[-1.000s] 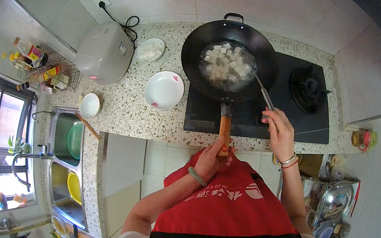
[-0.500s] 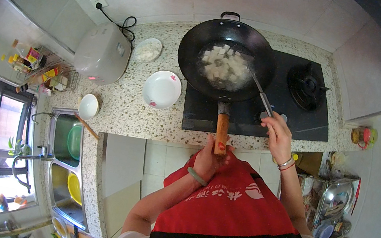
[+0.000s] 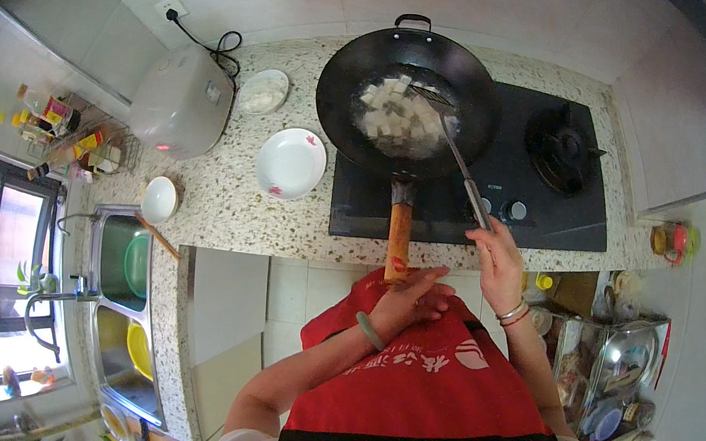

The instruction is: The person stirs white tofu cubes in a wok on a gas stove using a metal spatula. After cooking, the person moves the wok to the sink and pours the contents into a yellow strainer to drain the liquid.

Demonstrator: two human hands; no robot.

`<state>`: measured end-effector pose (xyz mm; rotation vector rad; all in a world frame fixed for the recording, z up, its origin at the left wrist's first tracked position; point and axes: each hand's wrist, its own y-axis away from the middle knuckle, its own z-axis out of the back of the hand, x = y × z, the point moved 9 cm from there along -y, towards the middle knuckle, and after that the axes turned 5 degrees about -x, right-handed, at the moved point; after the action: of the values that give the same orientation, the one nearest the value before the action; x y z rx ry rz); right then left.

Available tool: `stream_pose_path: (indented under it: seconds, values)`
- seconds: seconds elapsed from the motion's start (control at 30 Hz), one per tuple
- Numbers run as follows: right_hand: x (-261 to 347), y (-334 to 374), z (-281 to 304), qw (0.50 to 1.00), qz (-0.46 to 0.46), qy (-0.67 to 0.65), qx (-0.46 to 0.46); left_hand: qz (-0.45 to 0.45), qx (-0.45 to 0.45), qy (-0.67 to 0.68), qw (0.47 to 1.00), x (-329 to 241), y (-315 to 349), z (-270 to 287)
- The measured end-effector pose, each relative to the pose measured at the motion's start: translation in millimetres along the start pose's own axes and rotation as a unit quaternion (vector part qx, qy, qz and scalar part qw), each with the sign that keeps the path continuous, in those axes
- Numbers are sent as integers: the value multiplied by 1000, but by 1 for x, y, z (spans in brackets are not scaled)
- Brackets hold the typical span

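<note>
A black wok [image 3: 336, 96] rests on the left side of the stove, its wooden handle [image 3: 400, 233] pointing toward me. White cubes that look like tofu [image 3: 391, 121] lie in bubbling liquid inside it. My right hand [image 3: 500, 262] is closed round the long grip of a slotted spatula [image 3: 464, 169], whose dark blade is in the wok at the far right edge of the cubes. By the end of the wok handle is my left hand [image 3: 413, 298], its fingers stretched to the right and not wrapped round the handle. Whether it touches the handle's tip I cannot tell.
Left of the wok are a white plate [image 3: 291, 163], a small dish with white contents [image 3: 262, 91] and a rice cooker [image 3: 182, 98]. A white bowl [image 3: 160, 199] stands near the sink [image 3: 103, 272]. An unused burner [image 3: 563, 150] is on the right, jars [image 3: 672, 241] beyond it.
My left hand has come off the wok handle and moved slightly right. The spatula blade has shifted up and left over the cubes, and the right hand is slightly lower.
</note>
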<state>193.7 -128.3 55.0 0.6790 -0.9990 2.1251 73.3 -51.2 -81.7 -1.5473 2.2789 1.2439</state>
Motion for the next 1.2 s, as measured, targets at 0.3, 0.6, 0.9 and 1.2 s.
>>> stream_pose_path:
  seconds: [0.3,0.6,0.9,1.2]
  values:
    - [16,19,2,996,67,54,-5,-139,7,-50,989,-54,-2,-68]
    - [10,25,-3,998,39,53,15,-253,-4,-164,953,-67,-1,-84]
    - [24,19,6,994,79,-64,36,-268,-2,-104,958,-69,2,-81]
    - [-105,-5,3,992,-80,95,10,-241,-8,-54,969,-63,-10,-73]
